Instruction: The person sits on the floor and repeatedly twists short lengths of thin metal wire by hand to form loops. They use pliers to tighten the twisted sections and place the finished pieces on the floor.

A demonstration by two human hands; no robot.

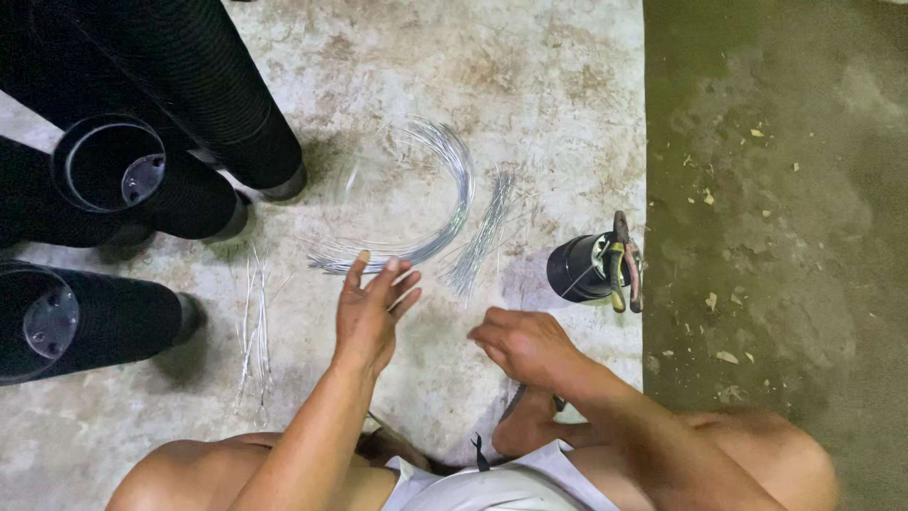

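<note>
Rough, stained concrete floor [530,85] fills most of the frame, with a darker greenish strip [776,237] down the right side. At centre lies a curved coil of thin silver wire [445,203], and just right of it a loose bundle of cut wire lengths [482,241]. The left hand [371,312] hovers with fingers spread and empty, its tips at the lower edge of the coil. The right hand [518,343] is loosely curled, lower centre; whether it pinches a strand cannot be told. The hands are apart. Pliers [626,263] rest on a small black pot [577,268] at centre right. The step looks like picking out wire; drawing one strand from the coil calls for a fine pinch.
</note>
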